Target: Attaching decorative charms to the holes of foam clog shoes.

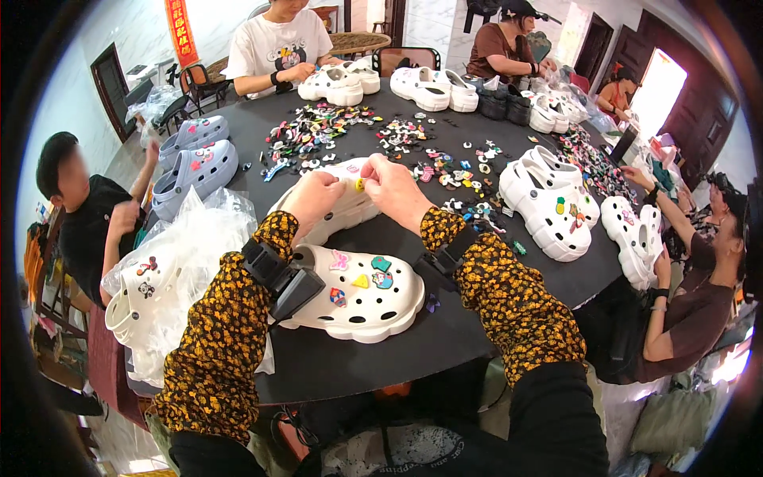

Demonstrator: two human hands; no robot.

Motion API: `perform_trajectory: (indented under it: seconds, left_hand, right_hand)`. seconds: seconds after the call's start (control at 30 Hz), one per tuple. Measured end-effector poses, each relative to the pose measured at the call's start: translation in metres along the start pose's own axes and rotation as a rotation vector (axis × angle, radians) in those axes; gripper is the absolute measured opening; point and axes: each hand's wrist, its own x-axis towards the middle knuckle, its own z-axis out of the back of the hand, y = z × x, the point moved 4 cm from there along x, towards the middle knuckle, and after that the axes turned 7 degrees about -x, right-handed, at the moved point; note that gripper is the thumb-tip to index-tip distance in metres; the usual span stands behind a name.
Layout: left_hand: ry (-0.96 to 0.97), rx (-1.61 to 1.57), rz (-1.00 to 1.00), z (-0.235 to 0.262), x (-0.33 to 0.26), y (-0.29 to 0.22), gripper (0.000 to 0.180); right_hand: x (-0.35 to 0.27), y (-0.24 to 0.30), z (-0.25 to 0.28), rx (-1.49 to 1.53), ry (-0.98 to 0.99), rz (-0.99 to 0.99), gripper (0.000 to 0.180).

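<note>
A white clog [334, 219] with holes in its top lies on the black table in front of me, partly hidden by my hands. My left hand [316, 200] is closed with its fingertips against that clog. Close beside it, my right hand [393, 191] pinches a small yellow shoe charm [360, 184] at the clog's surface. Nearer to me, under my left wrist, rests a second white clog [368, 306]. Its top carries several charms, among them a pink bow [339, 261] and a yellow triangle [360, 281].
Loose colourful charms [314, 131] lie scattered across the table [342, 381]. Blue-grey clogs [195, 171] and a white clog in clear plastic [187, 278] stand left. More white clogs [556, 203] stand right and far. Co-workers [278, 48] sit around the table.
</note>
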Motion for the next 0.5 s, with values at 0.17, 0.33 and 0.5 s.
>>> perform_trajectory:
  seconds: [0.17,0.33,0.5]
  left_hand:
    - [0.051,-0.058,0.066,0.000,0.002,0.008,0.028]
    - [0.090,-0.010,0.067,-0.002,-0.007,-0.007,0.031]
    - [0.095,0.061,0.133,-0.001,0.001,0.005,0.028]
  right_hand:
    - [-0.004,0.010,0.002,-0.023,-0.064,0.085,0.011]
    - [-0.008,0.008,-0.001,-0.110,-0.035,0.140,0.012]
    - [-0.012,0.011,-0.002,-0.138,0.037,0.143,0.013]
